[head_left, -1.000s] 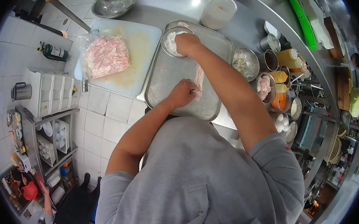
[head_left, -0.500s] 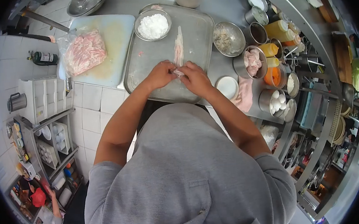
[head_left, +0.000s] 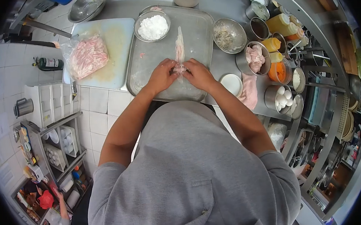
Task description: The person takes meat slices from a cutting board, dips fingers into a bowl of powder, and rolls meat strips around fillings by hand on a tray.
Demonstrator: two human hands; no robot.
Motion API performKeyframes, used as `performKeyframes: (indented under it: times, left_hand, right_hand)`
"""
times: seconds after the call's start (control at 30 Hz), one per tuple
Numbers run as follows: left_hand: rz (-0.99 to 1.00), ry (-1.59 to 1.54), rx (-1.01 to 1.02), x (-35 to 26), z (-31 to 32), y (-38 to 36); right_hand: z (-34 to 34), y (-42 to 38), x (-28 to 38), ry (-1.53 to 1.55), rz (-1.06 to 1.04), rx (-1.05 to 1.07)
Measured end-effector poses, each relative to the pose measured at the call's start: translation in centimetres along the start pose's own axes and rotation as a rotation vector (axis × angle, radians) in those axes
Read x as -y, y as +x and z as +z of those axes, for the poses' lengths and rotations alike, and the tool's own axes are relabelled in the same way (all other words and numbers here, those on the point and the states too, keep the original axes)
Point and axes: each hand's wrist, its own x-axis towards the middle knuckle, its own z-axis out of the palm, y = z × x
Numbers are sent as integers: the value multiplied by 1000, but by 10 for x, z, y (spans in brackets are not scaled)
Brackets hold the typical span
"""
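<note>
Both hands met over a metal tray (head_left: 200, 31) on the steel worktop (head_left: 139, 0). The left hand (head_left: 161, 75) and the right hand (head_left: 198, 74) each pinched the near end of a long strip of meat (head_left: 179, 50), fingers closed on it, while the rest of the strip lay straight along the tray floor, pointing away from the person.

At the tray's far left corner stood a small bowl of white powder (head_left: 153, 26). Left of the tray, a clear bag of pink meat (head_left: 87, 55) lay on a pale cutting board (head_left: 116, 37) wet with juice. Behind the board sat an empty metal mixing bowl (head_left: 87, 6).

To the right of the tray were a bowl of chopped mixture (head_left: 228, 34), a tin of pale raw meat (head_left: 255, 58), a tin of eggs (head_left: 281, 98), an orange-filled tub (head_left: 279, 72) and yellow squeeze bottles (head_left: 276, 22). A small white dish (head_left: 231, 84) sat just beside the right wrist, next to a pink cloth (head_left: 249, 91).

The floor was white tile (head_left: 101, 114). A green bottle (head_left: 47, 63) and a white rack (head_left: 48, 101) were seen at the left. Another person in a red cap (head_left: 46, 200) was low in the corner.
</note>
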Motion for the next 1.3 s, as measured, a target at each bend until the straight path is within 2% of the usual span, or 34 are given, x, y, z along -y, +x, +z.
performKeyframes:
  times: [0.03, 0.17, 0.27, 0.33, 0.37, 0.53, 0.63, 0.7, 0.77, 0.87, 0.93, 1.03, 1.17, 1.3]
  left_hand:
    - [-14, -2, 7, 2, -1, 2]
    - [-22, 37, 22, 1, -4, 7]
    - [86, 19, -48, 4, -2, 12]
    - [128, 42, 28, 9, -3, 19]
    - [129, 41, 29, 11, -4, 22]
    - [169, 57, 70, 14, -7, 26]
    - [74, 13, 127, 10, -11, 24]
    - [121, 10, 108, 13, -10, 21]
    - [171, 4, 75, 21, -9, 22]
    - [160, -20, 74, 25, -9, 15]
    - [133, -38, 60, 19, -9, 12]
    - [177, -15, 14, 16, -8, 11]
    - [147, -20, 35, 23, -8, 13]
    - [118, 14, 50, 24, -5, 14]
  right_hand:
    - [3, -1, 1, 27, -7, -91]
    - [-1, 0, 5, -51, 3, -3]
    - [-1, 0, 7, -88, 7, 14]
    - [-1, -4, 15, -189, -13, -135]
    - [-1, -7, 19, -190, -12, -136]
    - [20, -24, 33, -320, -2, 1]
    - [42, -15, 29, -428, -2, -19]
    - [46, -12, 29, -431, 39, 24]
    - [40, -9, 30, -445, 72, 70]
    - [12, -9, 42, -308, 60, 83]
    - [-5, -4, 57, -165, 137, 79]
    - [-23, 15, 60, -199, 226, 189]
    - [-23, 40, 41, -258, 214, 219]
    - [-17, 39, 23, -94, 161, -98]
